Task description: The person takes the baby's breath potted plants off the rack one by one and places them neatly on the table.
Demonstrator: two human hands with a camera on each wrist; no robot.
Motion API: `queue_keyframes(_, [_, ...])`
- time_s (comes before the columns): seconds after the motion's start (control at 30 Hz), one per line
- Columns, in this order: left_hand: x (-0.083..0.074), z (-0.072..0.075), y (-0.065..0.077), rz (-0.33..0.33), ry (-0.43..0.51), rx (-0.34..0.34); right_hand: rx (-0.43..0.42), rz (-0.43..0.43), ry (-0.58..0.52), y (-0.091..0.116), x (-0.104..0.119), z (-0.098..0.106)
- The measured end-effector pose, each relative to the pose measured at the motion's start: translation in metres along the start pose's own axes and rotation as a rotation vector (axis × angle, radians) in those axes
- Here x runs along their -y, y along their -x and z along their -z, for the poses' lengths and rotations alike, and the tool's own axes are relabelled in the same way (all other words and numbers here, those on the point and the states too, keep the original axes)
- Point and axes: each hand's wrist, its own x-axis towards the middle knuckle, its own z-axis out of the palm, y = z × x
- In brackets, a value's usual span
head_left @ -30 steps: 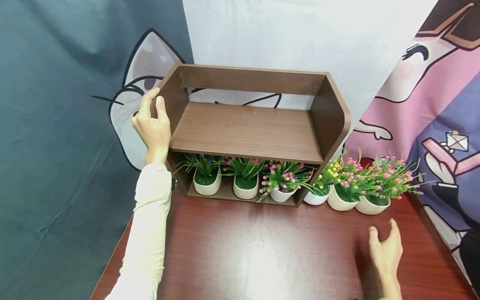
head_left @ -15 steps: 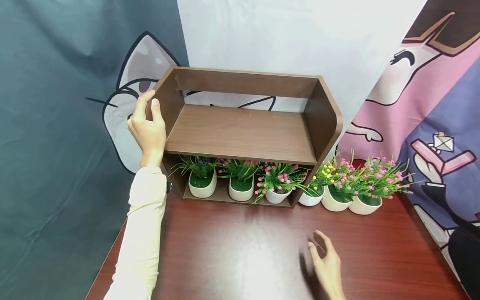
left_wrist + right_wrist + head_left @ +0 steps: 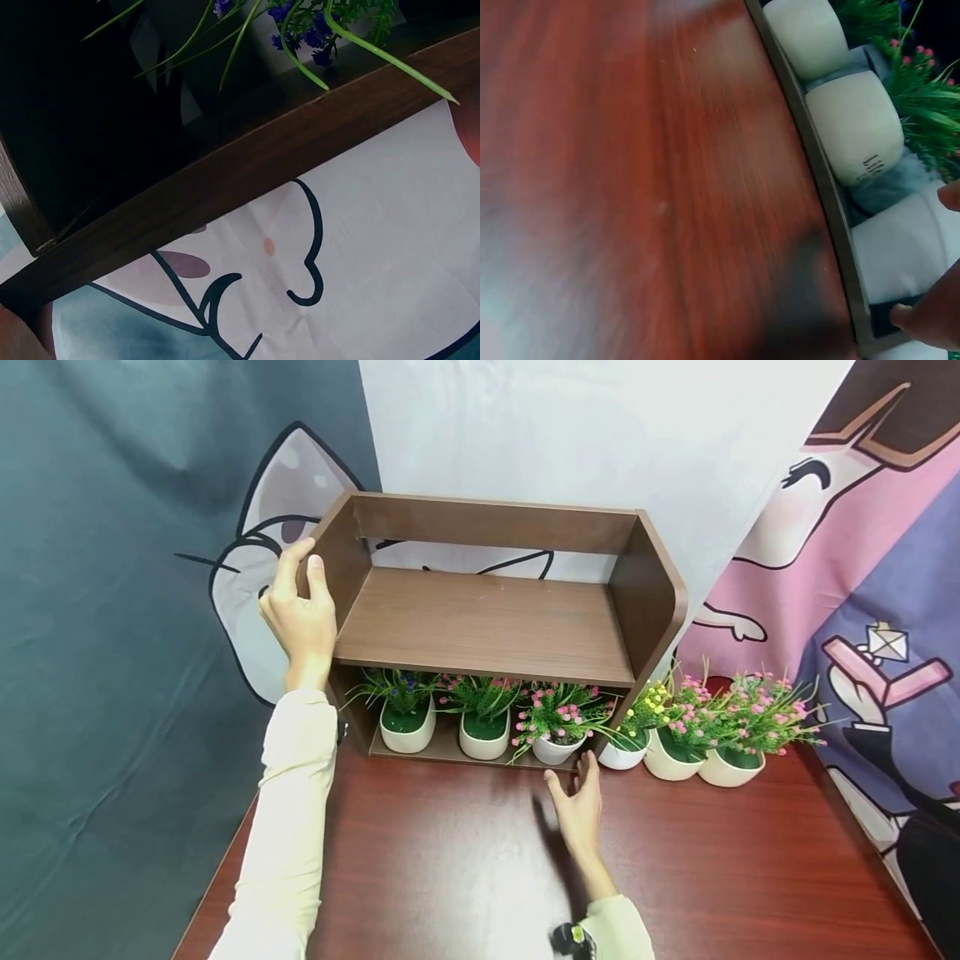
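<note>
Starting far left: teal backdrop (image 3: 97,677) with one printed cartoon cat (image 3: 243,618). Next, the left grip (image 3: 300,614), up high and pinching the front edge of the left side panel (image 3: 341,564) on one brown two-level shelf (image 3: 480,622). So, mostly off to the right of that grip, shelf-wise.

Inside the lower level, counting three pots in a row. First pot (image 3: 408,739): cream, blue flowers, below and right of the left grip. Second pot (image 3: 485,745): cream, pink flowers, with dark letters (image 3: 871,167) on its side in the right wrist view. Looks like "LI" at the start, can't read the rest. Third pot (image 3: 557,752): white, more pink flowers, near the right end.

Right by that third pot, the right grip (image 3: 577,814): spread, thumb and fingers well parted. Just in front of the white pot in the head view, but on either side of it in the right wrist view. Can't tell about actual contact.

Past the shelf, three more on the reddish-brown counter (image 3: 435,843), bunched close: fourth pot (image 3: 624,757), white with yellow flowers, then fifth pot (image 3: 673,766) and sixth pot (image 3: 731,772), both cream with pink flowers. Six total: four pink, one blue, one yellow. Farthest right, a pink-and-purple backdrop (image 3: 802,610) with one drawn envelope (image 3: 887,645).
</note>
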Motion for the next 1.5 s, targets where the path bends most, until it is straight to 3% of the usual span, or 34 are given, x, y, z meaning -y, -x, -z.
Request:
queue_keyframes(0.23, [-0.002, -0.006, 0.001, -0.018, 0.002, -0.004, -0.109, -0.035, 0.203, -0.026, -0.032, -0.024])
queue_keyframes(0.5, [-0.005, -0.01, 0.003, -0.021, 0.014, -0.001, -0.292, -0.028, 0.192, -0.044, -0.04, -0.045])
queue_keyframes(0.67, [-0.005, -0.01, 0.002, -0.016, 0.016, -0.006, -0.332, -0.054, 0.19, -0.049, -0.042, -0.045])
queue_keyframes(1.07, [-0.001, -0.001, -0.001, -0.018, -0.003, -0.004, -0.193, 0.048, 0.261, -0.035, -0.041, -0.037])
queue_keyframes(1.5, [-0.001, 0.0, 0.0, 0.001, 0.002, 0.002, -0.049, 0.024, 0.373, -0.027, -0.031, -0.015])
